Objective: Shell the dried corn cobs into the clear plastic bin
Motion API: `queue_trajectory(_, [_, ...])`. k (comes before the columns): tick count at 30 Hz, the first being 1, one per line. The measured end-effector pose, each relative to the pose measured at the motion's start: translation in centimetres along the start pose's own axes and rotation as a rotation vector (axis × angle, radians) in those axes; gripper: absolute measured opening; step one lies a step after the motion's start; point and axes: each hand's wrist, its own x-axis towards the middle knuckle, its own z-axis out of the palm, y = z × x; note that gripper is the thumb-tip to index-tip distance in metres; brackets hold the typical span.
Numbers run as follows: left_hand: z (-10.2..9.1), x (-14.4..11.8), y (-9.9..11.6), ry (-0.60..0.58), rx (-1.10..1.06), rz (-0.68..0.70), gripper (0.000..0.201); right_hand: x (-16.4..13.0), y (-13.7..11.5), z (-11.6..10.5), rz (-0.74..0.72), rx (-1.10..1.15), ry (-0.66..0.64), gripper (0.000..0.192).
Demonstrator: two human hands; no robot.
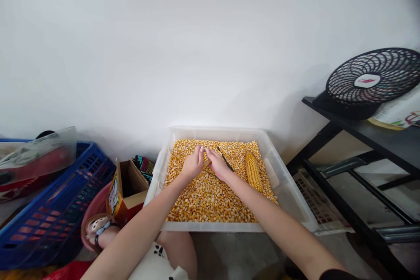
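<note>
My left hand (193, 162) and my right hand (217, 164) meet over the middle of a white plastic bin, their fingertips pinched close together. Both are closed; a yellowish bit shows between them, but my fingers hide what it is. Loose yellow corn kernels (210, 203) cover the bottom of the bin (288, 188) beneath my hands. A thin dark stick-like tool (225, 160) lies just behind my right hand, partly covered by it. To the right of that hand, a whole ear of corn (252, 171) rests on the kernels.
A white wall (197, 52) rises behind the bin. On the right, a black fan (367, 81) stands on a black metal rack (344, 127). A blue plastic basket (62, 197), an open cardboard box (131, 183) and a pink tub (95, 201) are at the left.
</note>
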Motion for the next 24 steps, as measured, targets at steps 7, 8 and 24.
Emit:
queue_trajectory(7, [0.6,0.3,-0.8,0.022,-0.117,-0.027,0.042,0.1,0.2,-0.6,-0.053,-0.087,-0.116,0.038])
queue_trajectory(8, [0.7,0.3,-0.9,0.024,-0.133,-0.031,0.041,0.1,0.2,-0.6,-0.066,-0.115,-0.138,0.038])
queue_trajectory(24, [1.2,0.5,-1.5,0.001,-0.144,-0.076,0.041,0.0,0.7,0.1,0.016,-0.089,-0.004,0.035])
